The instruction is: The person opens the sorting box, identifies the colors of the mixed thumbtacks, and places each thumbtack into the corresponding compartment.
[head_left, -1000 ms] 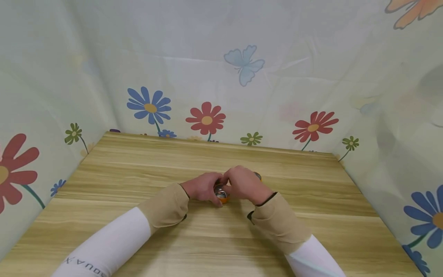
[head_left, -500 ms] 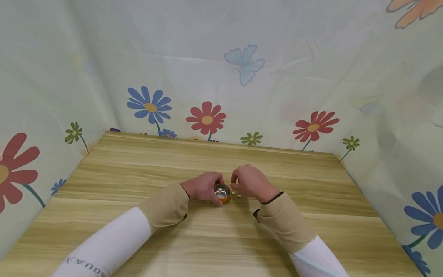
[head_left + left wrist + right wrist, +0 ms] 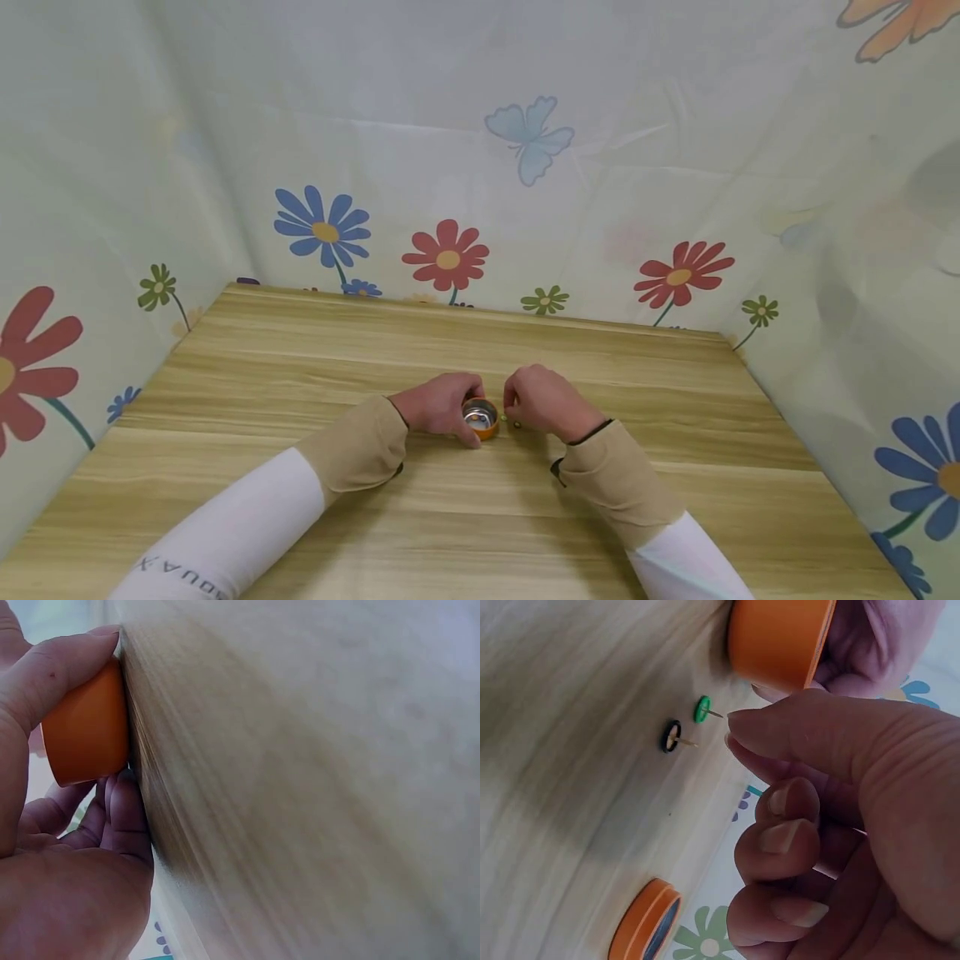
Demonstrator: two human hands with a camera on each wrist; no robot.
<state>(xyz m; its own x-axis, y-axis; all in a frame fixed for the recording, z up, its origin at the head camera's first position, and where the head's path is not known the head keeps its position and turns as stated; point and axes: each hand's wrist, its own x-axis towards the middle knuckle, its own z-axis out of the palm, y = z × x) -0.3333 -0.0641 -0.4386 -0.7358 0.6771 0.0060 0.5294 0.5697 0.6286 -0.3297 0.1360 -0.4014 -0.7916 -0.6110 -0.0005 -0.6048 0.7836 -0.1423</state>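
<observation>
Right hand (image 3: 546,402) lowered, near green thumbtack (image 3: 703,709)

A wooden table (image 3: 420,517) bears tin (image 3: 776,641), lid (image 3: 635,924), two thumbtacks (image 3: 702,709).

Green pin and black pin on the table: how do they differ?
The green pin has a green head, the black pin a black-rimmed one. The green pin lies nearer the orange tin; the black pin lies farther from it. Both rest head down on the table, points up.
</observation>
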